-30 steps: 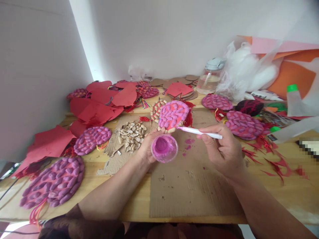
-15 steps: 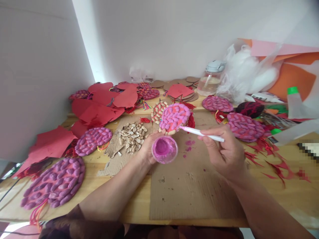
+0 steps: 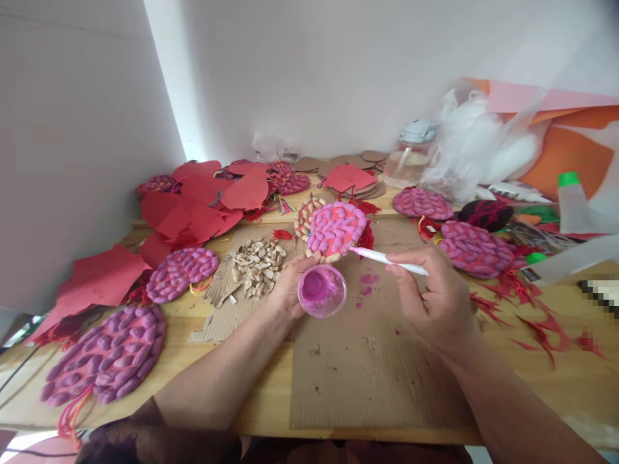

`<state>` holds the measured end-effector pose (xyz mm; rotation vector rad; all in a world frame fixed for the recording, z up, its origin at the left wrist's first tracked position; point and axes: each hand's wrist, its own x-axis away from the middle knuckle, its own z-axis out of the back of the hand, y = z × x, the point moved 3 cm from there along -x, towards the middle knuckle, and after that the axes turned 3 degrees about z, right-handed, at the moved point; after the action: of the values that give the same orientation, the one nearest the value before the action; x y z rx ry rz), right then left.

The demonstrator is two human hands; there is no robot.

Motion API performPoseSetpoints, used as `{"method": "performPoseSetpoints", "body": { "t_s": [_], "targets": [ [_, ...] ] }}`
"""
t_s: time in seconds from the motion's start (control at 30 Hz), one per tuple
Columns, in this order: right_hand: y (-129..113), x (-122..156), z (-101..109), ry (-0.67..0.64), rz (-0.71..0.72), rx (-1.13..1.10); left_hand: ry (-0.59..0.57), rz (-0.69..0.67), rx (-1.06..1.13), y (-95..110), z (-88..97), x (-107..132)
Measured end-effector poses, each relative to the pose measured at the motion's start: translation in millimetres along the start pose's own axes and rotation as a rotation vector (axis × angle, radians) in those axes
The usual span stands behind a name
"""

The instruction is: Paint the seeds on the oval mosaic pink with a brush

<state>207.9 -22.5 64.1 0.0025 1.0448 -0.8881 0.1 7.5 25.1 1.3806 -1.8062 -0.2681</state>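
Note:
My left hand is closed around the side of a small clear plastic cup with purple-pink paint in it. Just above the cup, at the same hand's fingertips, is a round peanut-shell piece covered in pink-painted shells; a few along its lower edge are bare tan. Whether those fingers also grip it cannot be made out. In my right hand, a white paintbrush is pinched between thumb and fingers. Its pink tip meets the lower right edge of the round piece. A partly painted piece shows behind, with tan shells.
Loose peanut shells are heaped on torn cardboard at left. A paint-spotted cardboard sheet lies under my hands. Painted rounds and red paper shapes fill the left side. A lidded jar and plastic bags stand back right.
The brush tip stays at the round piece's lower right edge, while my right hand has shifted slightly left. My left hand and the cup have barely moved.

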Motion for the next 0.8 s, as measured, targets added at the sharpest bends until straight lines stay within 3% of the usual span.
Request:
{"method": "performPoseSetpoints", "body": {
  "t_s": [0.33,0.57,0.8],
  "targets": [
    [9.4,5.5,-2.6,0.011,-0.217,-0.093,-0.029,-0.021,-0.004,-0.8,1.1,-2.5],
    [4.3,5.5,-4.6,0.006,-0.226,-0.096,-0.044,-0.026,-0.009,-2.1,0.7,-3.0],
    [7.9,4.9,-1.9,0.094,-0.252,-0.056,-0.011,-0.03,-0.01,-2.3,0.3,-2.8]
  ]
}}
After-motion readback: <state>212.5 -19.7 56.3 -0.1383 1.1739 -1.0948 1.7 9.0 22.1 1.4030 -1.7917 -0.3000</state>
